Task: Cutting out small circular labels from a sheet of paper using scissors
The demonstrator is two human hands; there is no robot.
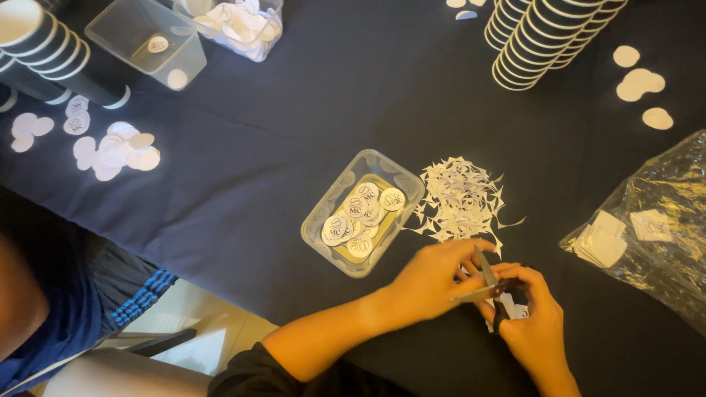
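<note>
A dark navy cloth (294, 147) covers the table. Near the middle, a clear plastic tub (362, 212) has a mustard-yellow bottom and holds round white paper stickers (360, 213) with dark printed emblems. Just right of it lies a heap of white paper offcuts (460, 198). Near the right hand (533, 323), the scissors (489, 288) show silvery blades and black handles. On the far left, plain white paper discs (114, 151) dot the cloth; pale cream discs (638, 82) lie far right. Stacked cups (548, 33) at the far side are black with white rims. The crinkled clear plastic bag (654, 220) on the right holds white paper squares.
</note>
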